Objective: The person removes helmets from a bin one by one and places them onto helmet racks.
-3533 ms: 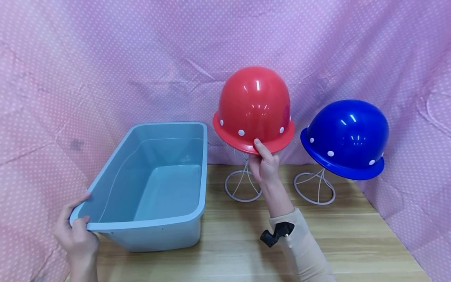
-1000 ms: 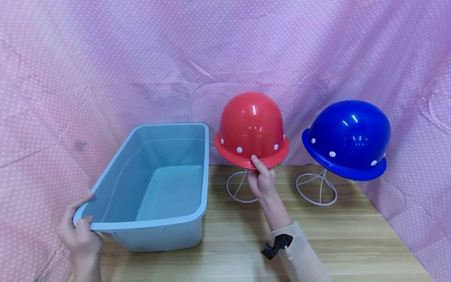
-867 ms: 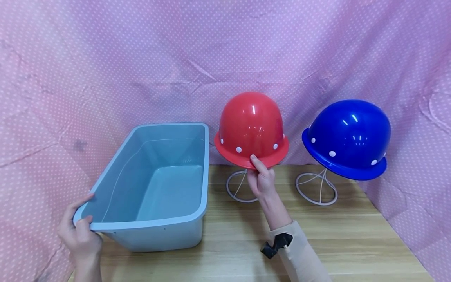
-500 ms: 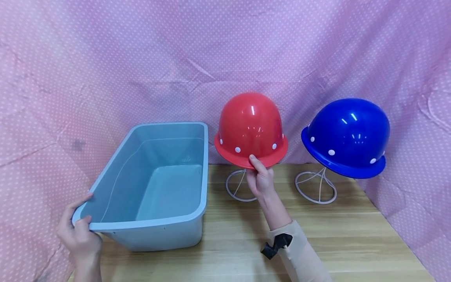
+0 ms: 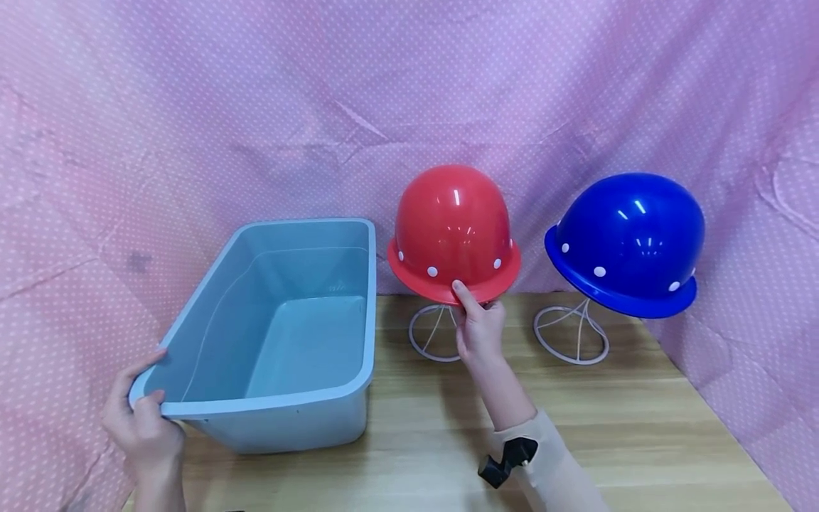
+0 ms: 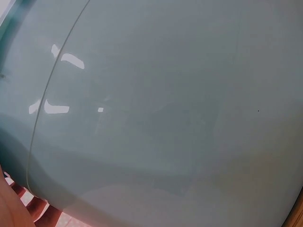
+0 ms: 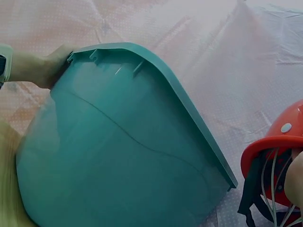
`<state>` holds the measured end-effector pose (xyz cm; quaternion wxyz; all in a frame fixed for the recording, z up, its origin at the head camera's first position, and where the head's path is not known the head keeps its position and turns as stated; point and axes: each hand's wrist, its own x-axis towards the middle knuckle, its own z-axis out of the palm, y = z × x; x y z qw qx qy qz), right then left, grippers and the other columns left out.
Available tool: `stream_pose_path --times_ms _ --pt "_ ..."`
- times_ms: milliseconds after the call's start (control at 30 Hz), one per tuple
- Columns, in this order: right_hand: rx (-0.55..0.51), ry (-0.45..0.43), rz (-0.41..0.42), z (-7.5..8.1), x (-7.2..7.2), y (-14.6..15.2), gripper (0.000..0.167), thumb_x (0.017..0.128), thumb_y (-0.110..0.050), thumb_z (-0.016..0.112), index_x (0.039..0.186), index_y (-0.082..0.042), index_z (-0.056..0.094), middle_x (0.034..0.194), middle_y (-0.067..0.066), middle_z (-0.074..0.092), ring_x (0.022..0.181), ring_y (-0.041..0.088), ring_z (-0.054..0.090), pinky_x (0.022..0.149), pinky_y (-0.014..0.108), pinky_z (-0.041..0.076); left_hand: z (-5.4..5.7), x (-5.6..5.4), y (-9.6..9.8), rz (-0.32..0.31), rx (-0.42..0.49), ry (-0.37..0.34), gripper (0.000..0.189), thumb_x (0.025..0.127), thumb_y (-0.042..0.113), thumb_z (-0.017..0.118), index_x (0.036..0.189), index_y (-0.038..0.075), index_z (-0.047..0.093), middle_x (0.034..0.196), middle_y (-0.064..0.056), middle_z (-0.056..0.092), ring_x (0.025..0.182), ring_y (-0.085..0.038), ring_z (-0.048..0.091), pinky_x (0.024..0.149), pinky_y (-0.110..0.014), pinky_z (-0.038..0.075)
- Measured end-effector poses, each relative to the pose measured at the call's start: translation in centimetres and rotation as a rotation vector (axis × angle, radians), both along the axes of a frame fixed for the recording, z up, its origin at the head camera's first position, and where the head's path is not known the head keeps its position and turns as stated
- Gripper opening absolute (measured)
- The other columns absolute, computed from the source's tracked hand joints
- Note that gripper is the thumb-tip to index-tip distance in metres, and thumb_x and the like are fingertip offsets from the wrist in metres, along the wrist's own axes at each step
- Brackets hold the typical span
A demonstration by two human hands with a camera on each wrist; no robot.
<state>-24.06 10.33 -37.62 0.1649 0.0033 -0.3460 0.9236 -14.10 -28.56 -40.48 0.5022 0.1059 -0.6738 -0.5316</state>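
My right hand (image 5: pixel 481 331) pinches the front brim of a glossy red hard hat (image 5: pixel 453 220), thumb on top and the other fingers mostly hidden beneath. Under the hat a white wire stand (image 5: pixel 412 334) shows its ring base. Its wires run up into the hat, beside a dark strap (image 7: pixel 253 184), in the right wrist view. At the left, my left hand (image 5: pixel 143 427) grips the near-left corner of a blue-grey plastic tub (image 5: pixel 275 405), thumb over the rim. Only the tub's wall and part of that hand fill the left wrist view.
A blue hard hat (image 5: pixel 633 242) sits tilted on a second wire stand (image 5: pixel 576 360) at the right. Everything stands on a wooden table (image 5: pixel 422 455), whose right edge slants toward the front. A pink dotted cloth (image 5: pixel 409 85) hangs behind and at both sides.
The red hard hat has come down from higher over its stand, with my right hand on the brim. In the last second my right wrist has turned slightly. My left hand keeps its grip.
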Motion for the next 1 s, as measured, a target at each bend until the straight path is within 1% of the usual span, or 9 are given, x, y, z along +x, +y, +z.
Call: stream_pose_path --times_ms 100,167,333,400,467,567,733,867,1000 --pt "0.023 -0.025 0.047 0.22 0.15 0.15 0.05 0.083 0.002 0.066 0.127 -0.006 0.044 0.116 0.008 0.056 0.098 0.017 0.065 0.085 0.031 0.051 0.06 -0.15 -0.04 0.007 -0.002 0.015 0.055 0.067 -0.008 0.032 0.106 0.0 0.07 0.113 -0.005 0.068 0.113 -0.018 0.059 0.098 -0.033 0.044" --pt "0.045 -0.047 0.066 0.41 0.22 0.11 0.049 0.084 0.003 0.065 0.127 -0.006 0.044 0.116 0.008 0.056 0.098 0.016 0.065 0.085 0.029 0.051 0.12 -0.23 -0.11 0.012 0.0 0.023 0.055 0.068 -0.008 0.032 0.105 0.0 0.071 0.112 -0.005 0.069 0.113 -0.018 0.06 0.097 -0.032 0.044" --pt "0.089 -0.071 0.09 0.76 0.18 -0.42 0.049 0.084 0.004 0.065 0.127 -0.006 0.045 0.116 0.009 0.056 0.098 0.017 0.065 0.086 0.03 0.051 0.31 -0.3 -0.2 0.011 0.019 0.016 0.054 0.069 -0.009 0.032 0.106 0.0 0.07 0.114 -0.006 0.068 0.115 -0.018 0.058 0.101 -0.037 0.041" --pt "0.101 -0.074 0.109 0.69 0.17 -0.64 0.052 0.083 0.003 0.067 0.128 -0.008 0.044 0.119 0.009 0.056 0.101 0.019 0.065 0.087 0.031 0.051 0.32 -0.26 -0.16 0.011 0.029 0.008 0.054 0.069 -0.009 0.032 0.106 0.0 0.07 0.115 -0.006 0.067 0.117 -0.019 0.058 0.102 -0.04 0.04" --pt "0.11 -0.074 0.127 0.53 0.12 -0.8 0.054 0.083 0.002 0.068 0.129 -0.009 0.042 0.121 0.008 0.055 0.103 0.019 0.064 0.087 0.032 0.051 0.25 -0.21 -0.07 0.012 0.034 0.009 0.054 0.069 -0.009 0.031 0.105 0.0 0.07 0.114 -0.008 0.067 0.116 -0.02 0.059 0.101 -0.039 0.041" --pt "0.098 -0.076 0.141 0.18 0.11 -0.7 0.054 0.083 0.0 0.068 0.129 -0.011 0.041 0.122 0.008 0.054 0.105 0.02 0.064 0.087 0.031 0.051 0.06 -0.19 0.12 0.008 0.026 0.007 0.055 0.069 -0.009 0.031 0.105 -0.001 0.07 0.114 -0.009 0.068 0.115 -0.02 0.059 0.101 -0.039 0.042" --pt "0.043 -0.054 0.136 -0.16 0.07 -0.18 0.049 0.084 0.001 0.066 0.126 -0.01 0.043 0.116 0.008 0.055 0.1 0.018 0.066 0.086 0.03 0.051 -0.19 -0.36 0.35 0.011 0.011 0.01 0.054 0.069 -0.009 0.031 0.105 0.0 0.07 0.111 -0.004 0.069 0.113 -0.018 0.06 0.098 -0.032 0.044" --pt "0.024 -0.017 0.136 -0.16 -0.09 -0.02 0.045 0.084 0.004 0.064 0.124 -0.006 0.046 0.112 0.008 0.058 0.096 0.018 0.066 0.085 0.031 0.051 -0.24 -0.53 0.35 0.008 0.041 0.039 0.053 0.069 -0.009 0.03 0.104 -0.004 0.07 0.11 -0.005 0.069 0.109 -0.019 0.061 0.093 -0.029 0.046" --pt "0.022 -0.005 0.147 -0.06 -0.22 -0.01 0.04 0.085 0.007 0.062 0.121 -0.004 0.048 0.108 0.008 0.06 0.092 0.017 0.068 0.083 0.03 0.052 -0.2 -0.59 0.23 0.011 0.054 0.047 0.053 0.069 -0.009 0.03 0.104 -0.005 0.07 0.11 -0.007 0.069 0.109 -0.02 0.062 0.095 -0.032 0.046"
